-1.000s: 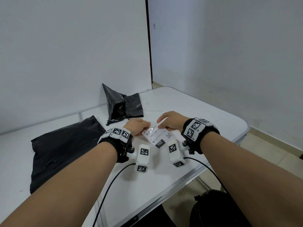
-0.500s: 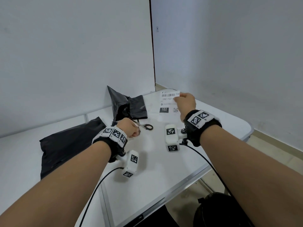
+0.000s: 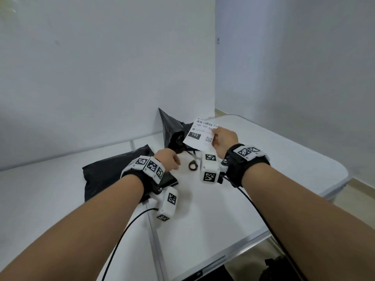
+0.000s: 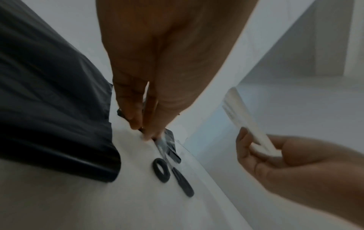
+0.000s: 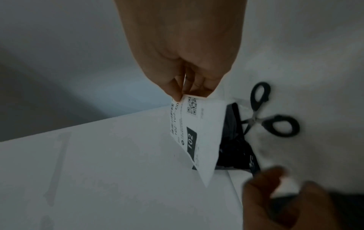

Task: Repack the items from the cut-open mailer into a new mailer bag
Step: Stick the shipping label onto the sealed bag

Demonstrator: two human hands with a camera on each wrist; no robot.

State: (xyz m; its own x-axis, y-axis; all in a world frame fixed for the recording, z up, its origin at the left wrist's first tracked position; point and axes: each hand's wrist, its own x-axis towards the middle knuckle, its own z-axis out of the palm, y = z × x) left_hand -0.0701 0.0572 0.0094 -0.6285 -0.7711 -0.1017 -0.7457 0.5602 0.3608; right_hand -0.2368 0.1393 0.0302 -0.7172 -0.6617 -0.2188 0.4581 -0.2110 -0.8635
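Right hand (image 3: 225,138) pinching white printed shipping label (image 3: 199,134), frame centre.
Left hand (image 3: 167,159) fingers curled, grip unclear, beside black-handled scissors (image 3: 192,162).

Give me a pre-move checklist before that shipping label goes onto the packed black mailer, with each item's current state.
1. Label held securely: ok. The right hand pinches the shipping label at its edge, lifted off the table.
2. Printed side readable: ok. Barcode, QR code and "102" face the head camera.
3. Backing peeled off: cannot tell.
4. Left hand free to steady the bag: cannot tell. The left hand is by the packed black mailer, fingertips down near the scissors; whether they pinch something is unclear.
5. Scissors out of the way: ok. They lie on the table beside the packed mailer, not on it.
6. Old cut-open mailer set aside: ok, at the back by the wall.
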